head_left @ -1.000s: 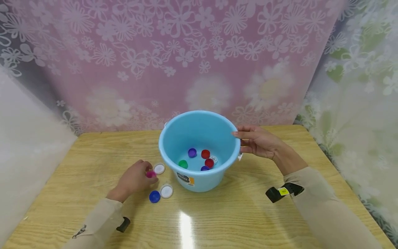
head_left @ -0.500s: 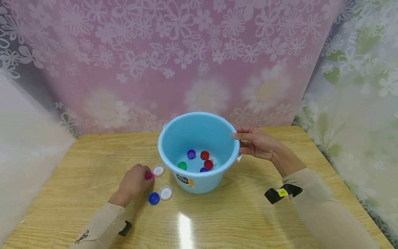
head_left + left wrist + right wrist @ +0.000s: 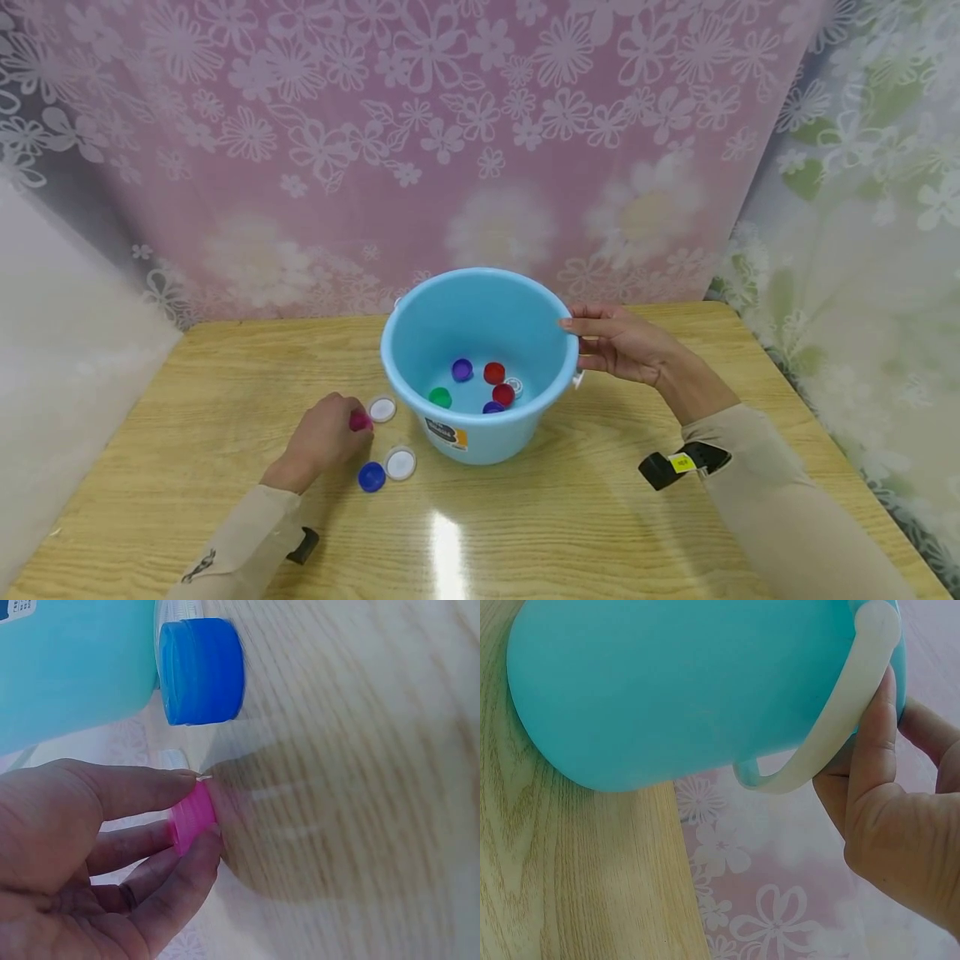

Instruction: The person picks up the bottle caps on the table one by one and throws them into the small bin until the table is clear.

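Note:
Between thumb and fingers, my left hand (image 3: 322, 437) pinches a pink cap (image 3: 360, 420) left of the light blue bucket (image 3: 480, 429). The left wrist view shows this pink cap (image 3: 195, 816) held at its edges by the left hand (image 3: 112, 847). My right hand (image 3: 618, 343) grips the bucket's right rim, thumb over the edge. In the right wrist view, the right hand (image 3: 900, 802) lies beside the white handle (image 3: 840, 724). Inside the bucket are a green cap (image 3: 440, 397), red caps, purple caps and a white one.
Near the left hand lie a white cap (image 3: 382, 409), a second white cap (image 3: 401, 463) and a blue cap (image 3: 372, 477) on the wooden table (image 3: 570, 542). A pink floral curtain (image 3: 450, 167) hangs behind the table.
My left hand has shifted slightly toward the person, with the pink cap now closer in between its fingers. The right hand stays at the bucket's rim.

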Demonstrator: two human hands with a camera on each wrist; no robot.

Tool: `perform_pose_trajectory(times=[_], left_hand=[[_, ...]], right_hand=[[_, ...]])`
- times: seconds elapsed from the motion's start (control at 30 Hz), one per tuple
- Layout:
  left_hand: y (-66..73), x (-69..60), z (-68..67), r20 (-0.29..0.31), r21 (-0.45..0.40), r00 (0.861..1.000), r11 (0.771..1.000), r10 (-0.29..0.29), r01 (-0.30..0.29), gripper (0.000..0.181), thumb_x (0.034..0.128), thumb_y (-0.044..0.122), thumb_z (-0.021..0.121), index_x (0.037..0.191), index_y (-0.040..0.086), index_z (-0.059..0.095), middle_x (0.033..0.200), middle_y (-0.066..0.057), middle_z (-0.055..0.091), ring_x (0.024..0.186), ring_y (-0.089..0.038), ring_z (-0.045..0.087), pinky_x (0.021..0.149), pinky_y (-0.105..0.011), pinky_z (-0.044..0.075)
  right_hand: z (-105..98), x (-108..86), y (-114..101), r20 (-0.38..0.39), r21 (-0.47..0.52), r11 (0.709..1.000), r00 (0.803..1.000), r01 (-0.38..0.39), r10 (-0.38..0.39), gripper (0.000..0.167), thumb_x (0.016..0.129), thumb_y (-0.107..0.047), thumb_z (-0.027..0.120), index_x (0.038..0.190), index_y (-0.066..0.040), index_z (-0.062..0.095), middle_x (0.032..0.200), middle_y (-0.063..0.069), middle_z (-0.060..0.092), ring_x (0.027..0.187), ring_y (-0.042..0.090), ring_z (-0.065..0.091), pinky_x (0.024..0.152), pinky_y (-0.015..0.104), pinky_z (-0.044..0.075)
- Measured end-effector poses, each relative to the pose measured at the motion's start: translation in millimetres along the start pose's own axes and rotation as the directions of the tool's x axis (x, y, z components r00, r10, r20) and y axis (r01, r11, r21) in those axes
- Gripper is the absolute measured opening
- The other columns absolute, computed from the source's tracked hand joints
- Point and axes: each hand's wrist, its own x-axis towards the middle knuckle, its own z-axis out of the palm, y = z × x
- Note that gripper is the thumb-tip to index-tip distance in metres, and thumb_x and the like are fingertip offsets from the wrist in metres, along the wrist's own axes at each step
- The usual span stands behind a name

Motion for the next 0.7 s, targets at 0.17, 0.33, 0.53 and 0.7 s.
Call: perform_pose_trajectory(times=[0.17, 0.33, 0.53, 0.7], left_hand=[[0.6, -0.3, -1.1, 0.008, -0.006, 1.000, 1.000, 0.000, 0.001, 0.007, 0.0785, 0.011, 0.071, 0.079, 0.007, 0.064, 0.075, -0.002, 0.055, 0.067, -0.018, 0.050, 0.062, -0.034, 0.049], [1.2, 0.1, -2.6, 0.012, -0.019, 1.000, 1.000, 0.000, 0.001, 0.007, 0.0791, 0.010, 0.070, 0.080, 0.007, 0.064, 0.076, -0.003, 0.055, 0.068, -0.018, 0.051, 0.062, -0.034, 0.049], [-1.1, 1.6, -3.5, 0.014, -0.028, 1.000, 1.000, 0.008, -0.007, 0.006, 0.0776, 0.010, 0.069, 0.080, 0.006, 0.065, 0.075, -0.002, 0.056, 0.067, -0.018, 0.052, 0.063, -0.034, 0.050], [-6.0, 3.7, -10.8, 0.011, -0.037, 1.000, 0.999, 0.000, 0.001, 0.005, 0.0764, 0.011, 0.066, 0.080, 0.007, 0.065, 0.074, -0.003, 0.057, 0.065, -0.019, 0.052, 0.059, -0.033, 0.048]], right_hand=[[0, 0.1, 0, -0.006, -0.001, 1.000, 1.000, -0.003, 0.003, 0.021, 0.097, -0.008, 0.056, 0.115, 0.001, 0.054, 0.100, 0.016, 0.061, 0.081, 0.023, 0.068, 0.067, 0.030, 0.058], [0, 0.6, 0, -0.015, -0.002, 1.000, 1.000, -0.002, 0.002, 0.019, 0.096, -0.009, 0.057, 0.113, 0.000, 0.054, 0.099, 0.016, 0.060, 0.080, 0.022, 0.068, 0.067, 0.030, 0.058], [1, 1.0, 0, -0.018, 0.001, 1.000, 1.000, -0.005, 0.005, 0.017, 0.096, -0.009, 0.057, 0.111, -0.001, 0.056, 0.098, 0.015, 0.061, 0.079, 0.022, 0.068, 0.067, 0.030, 0.058], [1, 0.6, 0, -0.012, 0.003, 1.000, 1.000, -0.005, 0.005, 0.014, 0.096, -0.009, 0.058, 0.109, -0.002, 0.057, 0.098, 0.014, 0.061, 0.081, 0.022, 0.068, 0.068, 0.031, 0.058]])
